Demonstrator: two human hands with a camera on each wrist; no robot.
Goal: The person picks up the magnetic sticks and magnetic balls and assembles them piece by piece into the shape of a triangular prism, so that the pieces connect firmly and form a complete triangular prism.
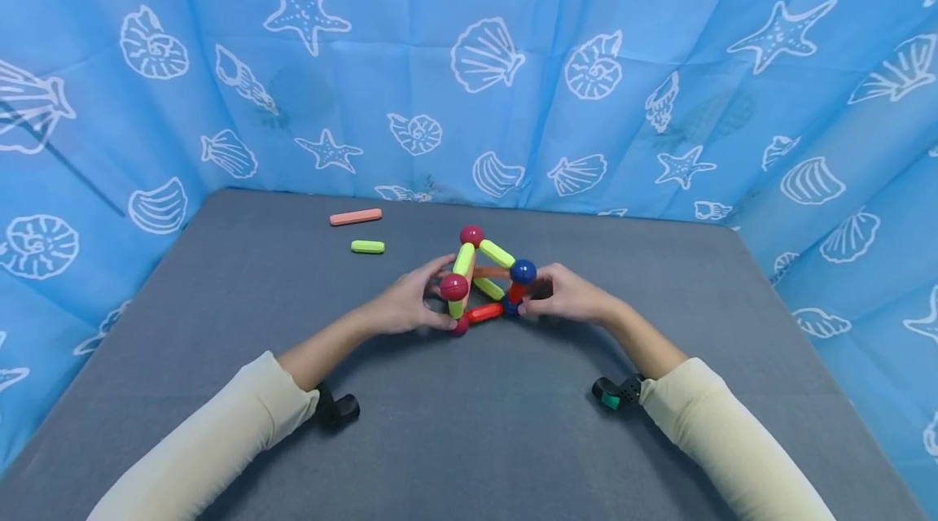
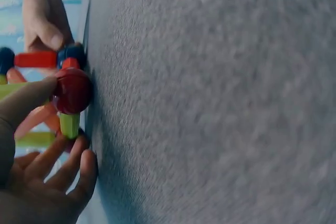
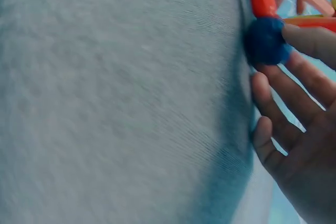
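A ball-and-stick building-toy frame of red and blue balls joined by yellow-green, red and orange sticks stands on the grey table, with both hands at its lower corners. My left hand grips the left side, its thumb against a lower red ball and fingertips at the ball beyond the short yellow-green stick. On the right, my right hand pinches a lower blue ball between thumb and fingers. An upper red ball and an upper blue ball rise above the hands.
Two loose sticks lie at the back left of the table: a long orange one and a short yellow-green one. A blue curtain with shell patterns hangs behind and beside the table. Black devices sit at both wrists.
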